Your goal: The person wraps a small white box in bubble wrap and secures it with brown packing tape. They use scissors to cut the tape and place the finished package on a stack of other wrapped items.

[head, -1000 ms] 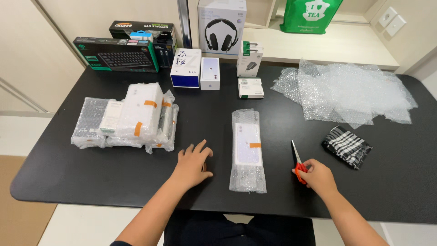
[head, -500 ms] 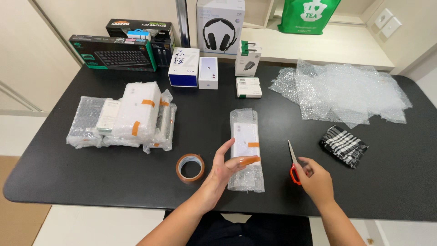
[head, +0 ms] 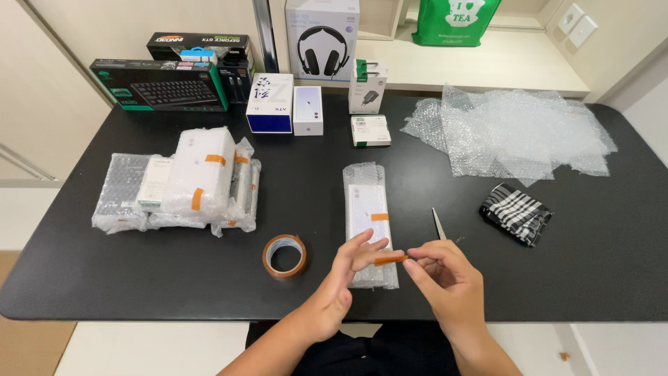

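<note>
We hold a short strip of orange tape (head: 390,260) stretched between our two hands, just above the near end of the long bubble-wrapped box (head: 369,221) that lies at the middle of the table (head: 83,278). The left hand (head: 344,278) pinches the strip's left end with thumb and fingertips, the other fingers spread loose; the right hand (head: 445,278) grasps the right end, its fingers curled in. One orange strip already crosses the box further up.

To do this well, in our judgement, we should keep the strip taut and level, lower it square across the wrap's loose flap, and press from the middle outward so it does not crease or stick to itself.

At nine o'clock from the hands the tape roll (head: 284,255) lies flat on the table. At one o'clock the scissors (head: 440,224) lie with only the blades showing; the handles are behind the right hand. Further at two o'clock sits a black-and-white striped pouch (head: 516,212), and beyond it a heap of loose bubble wrap (head: 508,132). At ten o'clock lie the wrapped parcels (head: 184,181).

We cannot tell how much tape sticks to each fingertip, nor how the box's near end is folded.
</note>
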